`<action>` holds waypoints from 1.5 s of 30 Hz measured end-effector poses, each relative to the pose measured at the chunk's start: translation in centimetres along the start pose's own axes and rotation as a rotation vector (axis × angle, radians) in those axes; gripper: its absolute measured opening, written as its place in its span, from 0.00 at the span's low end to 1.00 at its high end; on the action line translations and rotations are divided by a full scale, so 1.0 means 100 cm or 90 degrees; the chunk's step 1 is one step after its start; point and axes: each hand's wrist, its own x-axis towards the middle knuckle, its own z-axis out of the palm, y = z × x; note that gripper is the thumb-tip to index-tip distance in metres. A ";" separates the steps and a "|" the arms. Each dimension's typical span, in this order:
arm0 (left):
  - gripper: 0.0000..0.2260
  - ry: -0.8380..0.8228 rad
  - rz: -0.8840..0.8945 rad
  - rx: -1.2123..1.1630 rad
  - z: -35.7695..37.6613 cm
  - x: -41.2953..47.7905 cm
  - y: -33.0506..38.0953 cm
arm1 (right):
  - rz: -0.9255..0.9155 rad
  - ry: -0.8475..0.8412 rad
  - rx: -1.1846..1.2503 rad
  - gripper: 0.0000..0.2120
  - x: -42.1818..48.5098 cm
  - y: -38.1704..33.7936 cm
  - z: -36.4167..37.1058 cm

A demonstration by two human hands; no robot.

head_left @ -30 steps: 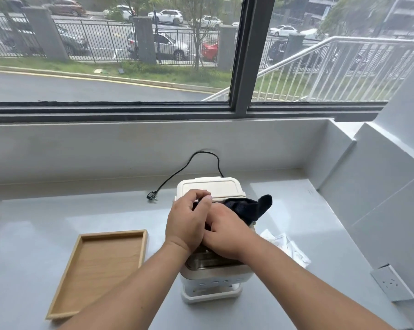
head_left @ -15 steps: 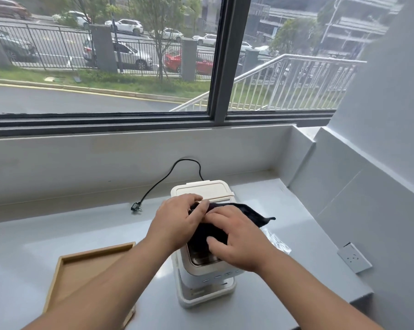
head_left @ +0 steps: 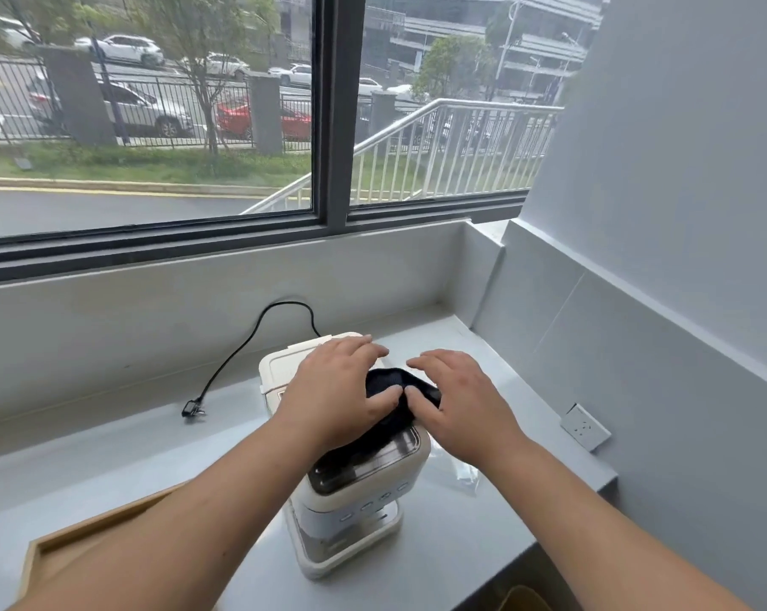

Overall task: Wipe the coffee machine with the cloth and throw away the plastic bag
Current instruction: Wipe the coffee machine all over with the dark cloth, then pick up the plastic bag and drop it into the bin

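Grey counter (head_left: 496, 535) – wide window (head_left: 329, 125), daylight

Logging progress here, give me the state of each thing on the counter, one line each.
coffee machine: upright, cloth on top
cloth: pressed flat under both hands
power plug: unplugged, lying on counter
plastic bag: on counter, untouched
wooden tray: visible part empty
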 end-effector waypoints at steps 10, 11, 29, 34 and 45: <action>0.31 -0.059 0.032 0.061 0.038 0.042 0.046 | 0.054 -0.026 -0.017 0.21 0.001 0.070 0.001; 0.31 -0.071 0.035 0.074 0.044 0.047 0.050 | 0.059 -0.032 -0.016 0.21 0.001 0.079 0.002; 0.37 -0.266 0.024 0.254 0.177 0.124 0.092 | 0.057 -0.204 -0.074 0.33 0.008 0.221 0.038; 0.34 -0.304 0.009 0.274 0.215 0.128 0.094 | 0.051 -0.243 -0.073 0.31 0.006 0.247 0.059; 0.27 -0.396 -0.065 0.311 0.281 0.116 0.086 | 0.071 -0.322 -0.041 0.29 -0.006 0.287 0.114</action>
